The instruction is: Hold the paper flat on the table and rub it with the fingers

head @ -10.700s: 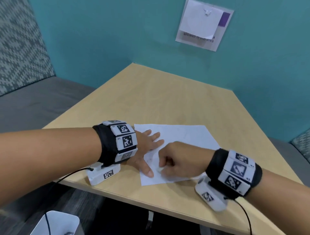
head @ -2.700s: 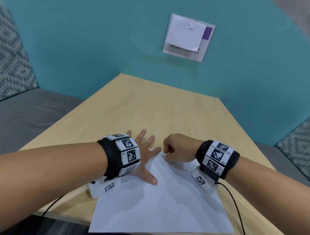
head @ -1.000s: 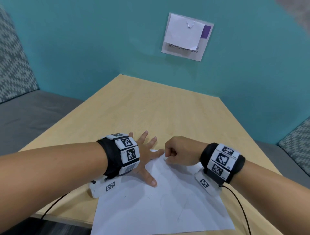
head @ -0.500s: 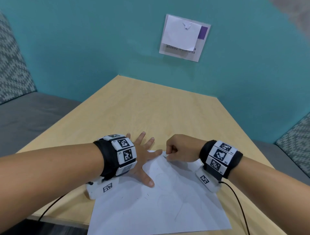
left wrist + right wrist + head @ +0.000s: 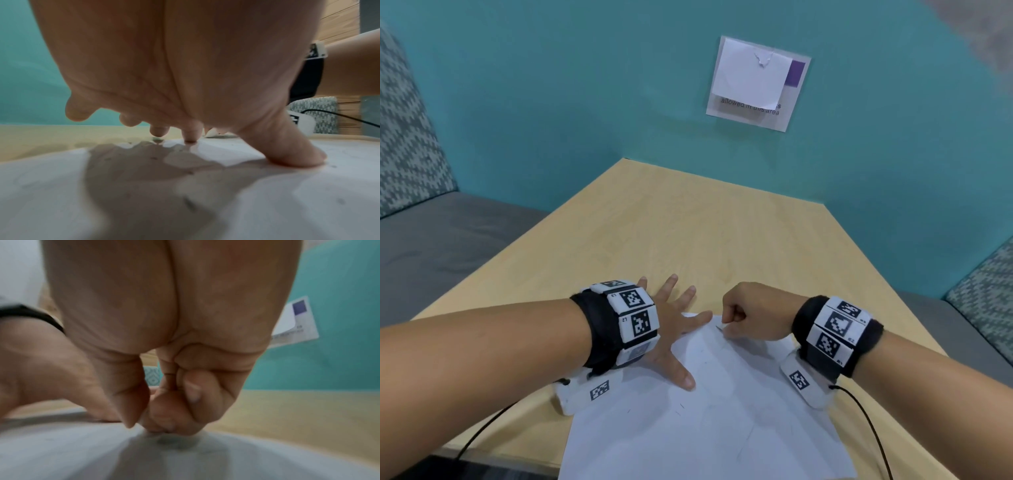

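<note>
**Two hands at the far corner of a sheet of paper**

A white sheet of paper (image 5: 709,421) lies on the near part of a light wooden table (image 5: 688,233), one corner pointing away from the person. The left hand (image 5: 671,329) lies flat with fingers spread and straight, thumb and index fingertip pressing the paper near that far corner. The right hand (image 5: 753,313) is curled into a fist just beside it, knuckles down on the sheet's far edge; its thumb and forefinger meet as if pinching, though what they grip cannot be told. A sign (image 5: 756,84) hangs on the teal wall (image 5: 551,85).
</note>
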`<state>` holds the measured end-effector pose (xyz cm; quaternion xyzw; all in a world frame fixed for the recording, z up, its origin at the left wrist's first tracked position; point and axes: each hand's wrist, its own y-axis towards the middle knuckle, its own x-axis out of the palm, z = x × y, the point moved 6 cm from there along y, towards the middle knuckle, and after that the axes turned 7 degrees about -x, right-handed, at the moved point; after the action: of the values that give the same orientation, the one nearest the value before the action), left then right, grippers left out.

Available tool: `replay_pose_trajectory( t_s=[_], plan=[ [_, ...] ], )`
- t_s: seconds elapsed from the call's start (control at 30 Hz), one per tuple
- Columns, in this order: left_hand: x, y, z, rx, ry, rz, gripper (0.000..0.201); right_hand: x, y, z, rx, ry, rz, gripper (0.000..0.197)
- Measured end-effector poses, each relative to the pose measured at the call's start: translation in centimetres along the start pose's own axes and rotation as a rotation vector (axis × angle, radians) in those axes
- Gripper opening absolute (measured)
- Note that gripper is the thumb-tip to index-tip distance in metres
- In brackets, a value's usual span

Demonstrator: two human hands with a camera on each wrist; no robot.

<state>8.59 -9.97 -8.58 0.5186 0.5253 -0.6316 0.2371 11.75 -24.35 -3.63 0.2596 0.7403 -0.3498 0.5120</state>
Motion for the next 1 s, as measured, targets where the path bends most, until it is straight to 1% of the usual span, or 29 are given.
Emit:
replay_pose_trajectory(
  t_s=[0.1,0.23,0.37,0.53,0.67,0.8,0.93,1.0],
  plan=[
    [-0.1,-0.3,0.2,-0.002,0.016,0.005,0.119,-0.8,0.1,1.3,0.061,-0.011,0.031,0.013],
    [-1.4,-0.6,1.0,-0.001,0.059,0.029,0.117,-0.3,0.1,1.3,0.063,0.001,0.030,0.014],
    [-2.6,0.2,2.0,0.007,0.054,0.036,0.109,-0.6,0.1,1.2,0.077,-0.008,0.031,0.014],
    [-1.8,0.9,1.6,0.004,0.003,0.030,0.110,0.7,-0.3,-0.9,-0.025,0.002,-0.013,0.010],
    [-1.2,1.1,1.4,-0.017,0.008,0.029,0.112,-0.3,0.1,-0.2,0.032,-0.001,0.009,0.016],
    [-1.2,1.0,1.5,-0.017,0.010,0.056,0.107,0.7,0.2,-2.1,-0.036,-0.004,-0.043,0.015],
    [-1.2,0.9,1.6,-0.021,0.035,0.074,0.110,-0.5,0.6,-0.8,0.044,-0.028,-0.005,0.021],
    [-1.1,0.9,1.5,-0.028,0.039,0.071,0.110,-0.1,0.7,-1.0,0.035,-0.039,-0.016,0.022]
  ],
)
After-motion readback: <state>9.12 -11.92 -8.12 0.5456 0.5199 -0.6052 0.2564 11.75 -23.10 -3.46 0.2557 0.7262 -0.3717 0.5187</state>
